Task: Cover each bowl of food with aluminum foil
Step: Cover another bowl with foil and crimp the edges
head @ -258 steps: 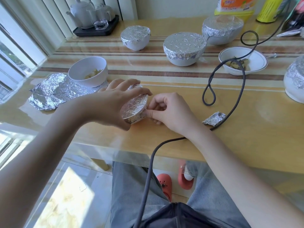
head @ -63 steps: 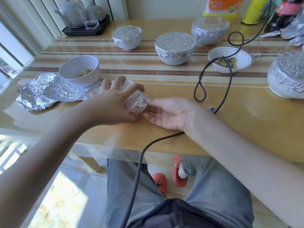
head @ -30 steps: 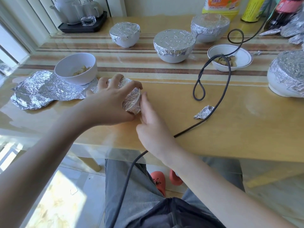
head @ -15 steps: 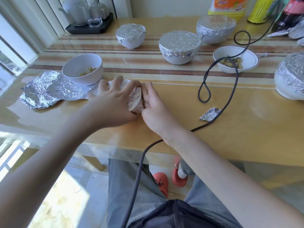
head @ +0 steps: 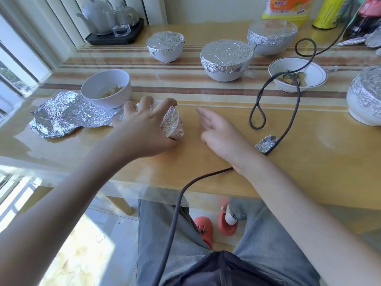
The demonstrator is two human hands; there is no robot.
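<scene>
My left hand point(head: 142, 129) grips a small foil-wrapped bowl point(head: 172, 125) from above, near the table's front. My right hand point(head: 218, 131) hovers just to its right with relaxed fingers, holding nothing. An uncovered white bowl with food point(head: 106, 90) stands behind the left hand, beside a crumpled foil sheet point(head: 61, 116). Another uncovered bowl with food point(head: 298, 74) sits at the back right. Foil-covered bowls stand at the back: a small one point(head: 165, 46), a middle one point(head: 226, 58), a far one point(head: 272, 36). A further covered bowl point(head: 365, 96) is at the right edge.
A dark cable point(head: 276, 100) loops across the table's right half and drops over the front edge to my lap. A small foil scrap point(head: 266, 143) lies beside it. A tea set on a black tray point(head: 115, 35) stands at the back left; bottles point(head: 327, 11) line the back right.
My right hand has let go of the small wrapped bowl and drawn away to the right, fingers relaxed. My left hand keeps its grip on the bowl.
</scene>
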